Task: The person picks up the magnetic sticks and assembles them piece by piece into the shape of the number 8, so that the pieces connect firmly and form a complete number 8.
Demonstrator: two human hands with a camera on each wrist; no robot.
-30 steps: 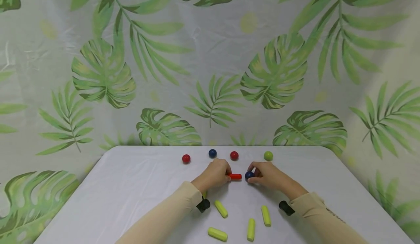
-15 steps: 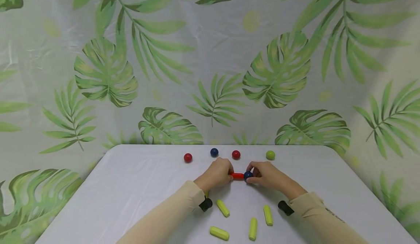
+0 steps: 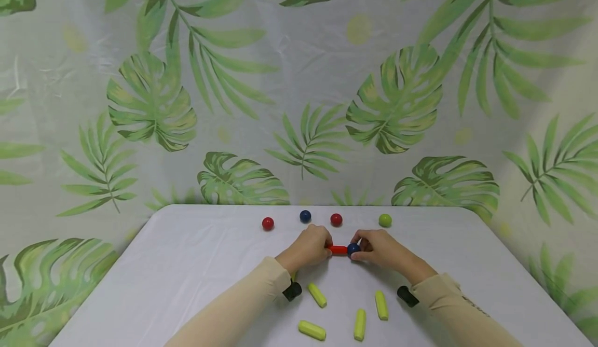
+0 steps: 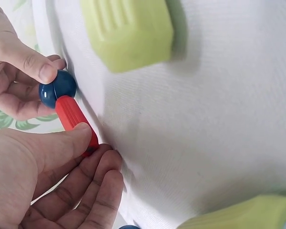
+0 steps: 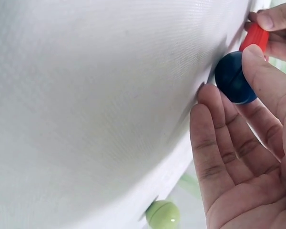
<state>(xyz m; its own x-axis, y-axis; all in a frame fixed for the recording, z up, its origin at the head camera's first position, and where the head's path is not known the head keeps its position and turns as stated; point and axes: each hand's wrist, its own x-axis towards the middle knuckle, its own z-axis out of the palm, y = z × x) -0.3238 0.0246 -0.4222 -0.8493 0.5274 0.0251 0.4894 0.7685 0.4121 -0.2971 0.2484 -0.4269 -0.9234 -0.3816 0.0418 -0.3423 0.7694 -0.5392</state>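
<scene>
1. Left hand (image 4: 52, 160) pinches a red ribbed rod (image 4: 70, 112) near one end.
2. Right hand (image 4: 12, 59) grips a dark-blue ball (image 4: 64, 86) at the rod's other end.
3. A grooved lime stick (image 4: 128, 33) lies on white cloth (image 4: 195, 124); another lime piece (image 4: 243, 214), lower right.

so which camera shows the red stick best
The left wrist view: the red stick appears large, exposed from the blue ball to the left hand. The head view shows it small; the right wrist view shows only a short piece.

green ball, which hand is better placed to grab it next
Probably the right hand: it is nearer the green ball, while the left hand is farther off, pinching the red stick. The right would first have to release its blue ball.
</scene>
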